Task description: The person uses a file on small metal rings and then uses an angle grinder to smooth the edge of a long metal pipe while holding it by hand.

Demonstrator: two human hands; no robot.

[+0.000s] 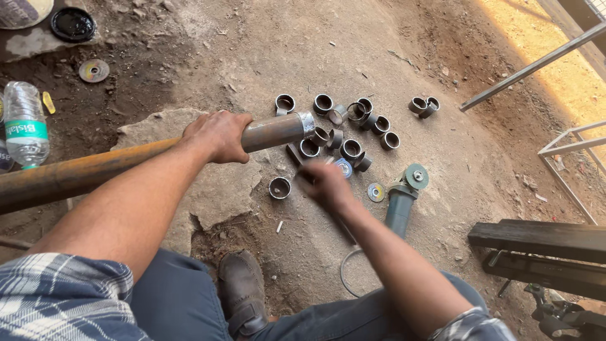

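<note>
My left hand (218,134) grips a long rusty steel pipe (113,165) near its cut end (307,124), holding it level above a flat stone (214,189). My right hand (325,183) is blurred in motion just below the pipe's end, over the dirt ground; I cannot tell whether it holds anything. Several short cut pipe rings (350,149) lie scattered beyond both hands. One ring (279,187) sits apart, left of my right hand. An angle grinder (403,201) lies on the ground to the right of that hand.
A loose grinding disc (375,192) lies by the grinder, another disc (93,70) at far left. A plastic water bottle (25,126) stands left. A metal frame (568,148) and a dark steel bar (536,240) are at right. My shoe (243,290) rests below.
</note>
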